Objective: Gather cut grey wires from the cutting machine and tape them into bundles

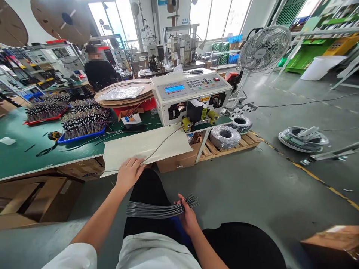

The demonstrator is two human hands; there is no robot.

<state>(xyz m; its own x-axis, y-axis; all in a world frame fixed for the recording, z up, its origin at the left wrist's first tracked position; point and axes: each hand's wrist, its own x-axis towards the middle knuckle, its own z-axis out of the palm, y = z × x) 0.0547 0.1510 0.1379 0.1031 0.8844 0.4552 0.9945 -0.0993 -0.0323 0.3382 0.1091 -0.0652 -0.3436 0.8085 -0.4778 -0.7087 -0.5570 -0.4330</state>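
Note:
A single grey cable point(164, 142) runs out of the cable cutting machine point(185, 98) and down across a pale curved sheet point(146, 144). My left hand point(129, 173) is closed over this cable near the sheet's lower edge, with the fingertips partly hidden. Across my thigh lies a bundle of cut grey cables point(153, 210). Near its right end, my right hand point(187, 215) wraps round the bundle, and the cable ends stick out past the thumb.
A blue tray point(81, 139) and a red tray point(46, 118) of wired parts stand on the green bench point(17, 157). Cardboard discs point(126, 93) lie beside the machine. Cable coils point(225, 137) sit on a pallet, near a fan point(263, 50). A person point(99, 71) sits behind.

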